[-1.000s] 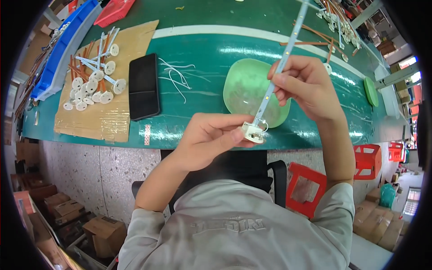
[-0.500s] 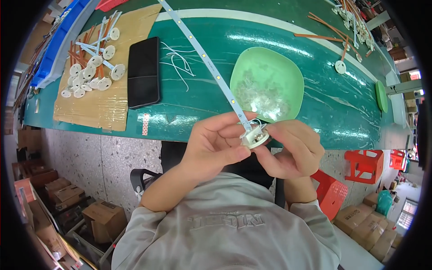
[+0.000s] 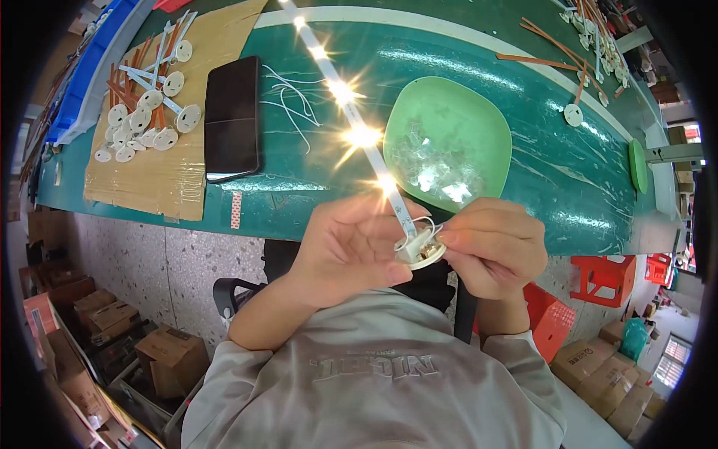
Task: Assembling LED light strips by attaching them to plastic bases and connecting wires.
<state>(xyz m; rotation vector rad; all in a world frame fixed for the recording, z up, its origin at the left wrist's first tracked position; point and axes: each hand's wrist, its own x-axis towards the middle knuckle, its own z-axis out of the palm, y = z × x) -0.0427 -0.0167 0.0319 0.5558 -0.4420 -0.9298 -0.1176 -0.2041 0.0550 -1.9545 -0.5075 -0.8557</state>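
A narrow white LED strip (image 3: 351, 108) slants up and away, its lamps glowing brightly. Its near end joins a round white end cap (image 3: 431, 261) with small metal parts inside. Fingers and thumb of my left hand (image 3: 336, 243) are closed around the cap's left side and the strip's foot. At the cap's right edge, my right hand (image 3: 497, 241) pinches with thumb and forefinger where a thin white wire (image 3: 428, 220) loops over from the strip. The fingertips partly hide the wire's end.
Just beyond my hands, a green tray (image 3: 499, 105) holds many small clear pieces. Loose white wires (image 3: 299, 112) lie beside a black phone (image 3: 233, 123). Several strips with round white caps rest on cardboard (image 3: 146, 194) at left; more lie at the far right. Red stools (image 3: 604, 278) stand at right.
The strip's lamps were dark and now shine brightly. Both hands still hold the cap, now slightly lower in the view, and my right fingers have shifted a little along its edge.
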